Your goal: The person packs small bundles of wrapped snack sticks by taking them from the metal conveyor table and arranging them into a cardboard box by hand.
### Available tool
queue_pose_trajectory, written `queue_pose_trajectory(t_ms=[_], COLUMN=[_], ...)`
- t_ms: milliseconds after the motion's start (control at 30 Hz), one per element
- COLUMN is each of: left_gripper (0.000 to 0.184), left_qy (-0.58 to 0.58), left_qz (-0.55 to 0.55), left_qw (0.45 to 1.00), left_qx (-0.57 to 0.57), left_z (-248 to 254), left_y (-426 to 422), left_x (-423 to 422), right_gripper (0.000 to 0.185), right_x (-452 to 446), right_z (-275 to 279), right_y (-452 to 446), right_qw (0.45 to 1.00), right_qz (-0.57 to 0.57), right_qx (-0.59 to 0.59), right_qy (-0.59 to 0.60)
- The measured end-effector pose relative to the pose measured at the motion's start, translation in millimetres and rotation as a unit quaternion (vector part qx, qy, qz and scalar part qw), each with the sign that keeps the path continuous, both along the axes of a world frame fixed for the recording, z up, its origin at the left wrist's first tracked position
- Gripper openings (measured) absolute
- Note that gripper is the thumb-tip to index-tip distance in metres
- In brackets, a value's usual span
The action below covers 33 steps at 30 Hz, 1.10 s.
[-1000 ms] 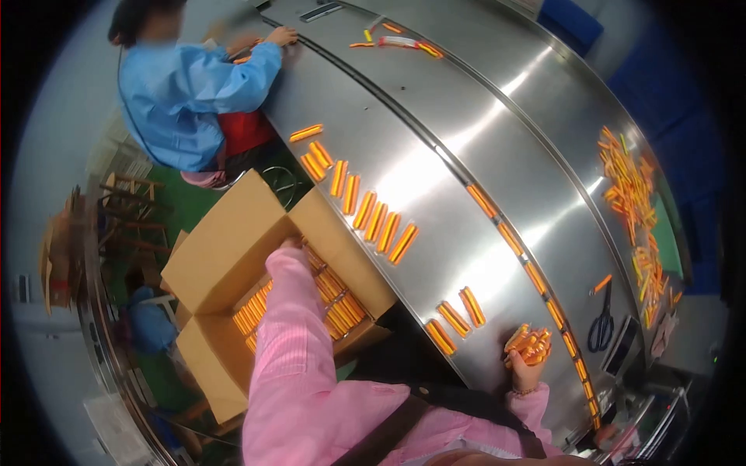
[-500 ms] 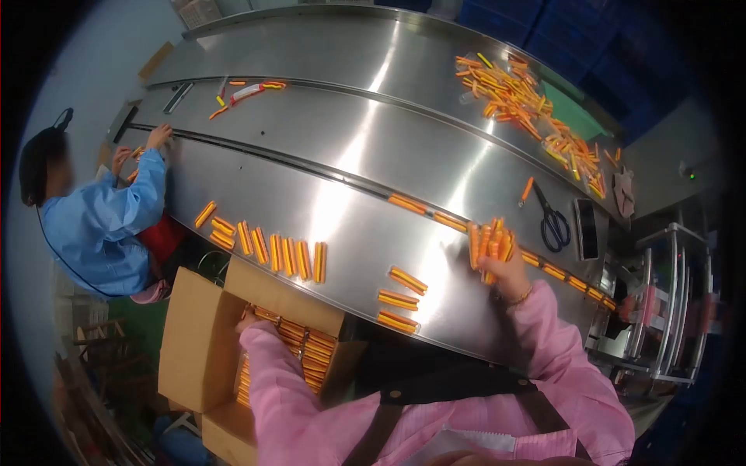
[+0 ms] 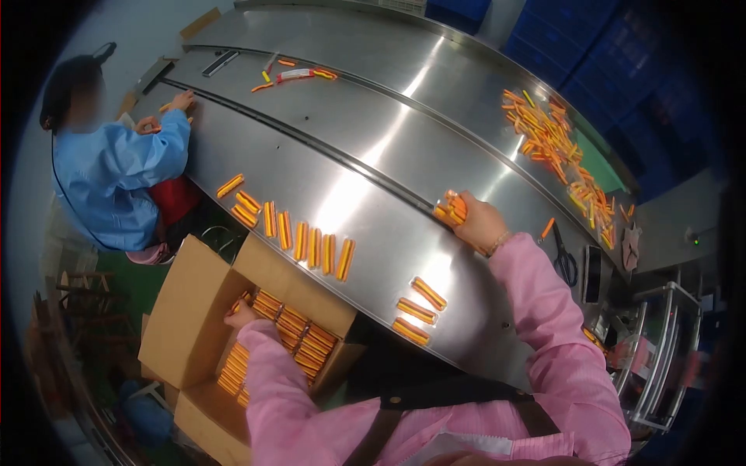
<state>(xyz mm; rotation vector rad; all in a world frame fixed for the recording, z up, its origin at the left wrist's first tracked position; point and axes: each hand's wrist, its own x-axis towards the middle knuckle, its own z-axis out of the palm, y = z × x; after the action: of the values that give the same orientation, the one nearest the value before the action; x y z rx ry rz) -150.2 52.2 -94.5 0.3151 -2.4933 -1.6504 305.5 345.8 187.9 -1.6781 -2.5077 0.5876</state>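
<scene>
My right hand point(image 3: 480, 223) is closed around several clear-wrapped orange-and-yellow sticks point(image 3: 451, 208), just over the narrow channel in the steel table. Down in the open cardboard box point(image 3: 183, 326), my left hand point(image 3: 242, 315) has its fingers closed on a wrapped stick point(image 3: 242, 301) at the end of a row. Rows of wrapped sticks point(image 3: 299, 326) fill much of the box. Between the hands, a line of wrapped sticks point(image 3: 314, 247) lies along the table's near edge. Three more wrapped sticks point(image 3: 416, 310) lie closer to my body.
A loose heap of sticks point(image 3: 544, 140) lies at the far right of the steel table point(image 3: 311, 167). Scissors point(image 3: 565, 264) and a dark phone-like object point(image 3: 592, 272) are beyond my right arm. A co-worker in blue point(image 3: 124, 163) handles sticks at the left.
My right hand has moved left along the channel, and the sticks lying there just left of it are gone from the channel. My left hand stays in the box. The view has shifted.
</scene>
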Motion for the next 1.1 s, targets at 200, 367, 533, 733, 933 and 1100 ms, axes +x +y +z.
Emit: queue_pose_trajectory(t_ms=[200, 367, 533, 733, 933, 1100], left_gripper=[0.055, 0.055, 0.051, 0.048, 0.044, 0.044], left_qy=[0.04, 0.063, 0.064, 0.067, 0.054, 0.081], left_qz=[-0.006, -0.01, 0.007, -0.031, -0.116, -0.137], left_qw=[0.999, 0.998, 0.994, 0.993, 0.983, 0.978], left_qx=[-0.027, 0.012, 0.083, 0.089, 0.133, 0.133], left_z=[36.9, 39.4, 79.0, 115.8, 151.0, 147.8], left_y=[-5.3, -27.8, -55.3, -85.1, -88.4, -96.2], left_x=[11.1, 21.3, 39.9, 58.7, 117.5, 136.8], right_gripper=[0.044, 0.045, 0.046, 0.044, 0.039, 0.044], right_x=[30.4, 58.8, 77.5, 92.6, 98.0, 114.7], right_z=[-12.7, -8.4, -14.1, -0.8, 16.6, 10.6], right_y=[-7.6, -22.9, -34.8, -48.9, -52.4, -51.6], right_qw=[0.998, 0.998, 0.997, 0.994, 0.997, 0.999], right_qz=[-0.029, -0.046, -0.047, -0.064, -0.028, -0.008], right_qx=[0.026, 0.019, 0.046, 0.059, 0.05, 0.044], right_qy=[0.042, 0.043, 0.027, 0.072, 0.042, 0.013])
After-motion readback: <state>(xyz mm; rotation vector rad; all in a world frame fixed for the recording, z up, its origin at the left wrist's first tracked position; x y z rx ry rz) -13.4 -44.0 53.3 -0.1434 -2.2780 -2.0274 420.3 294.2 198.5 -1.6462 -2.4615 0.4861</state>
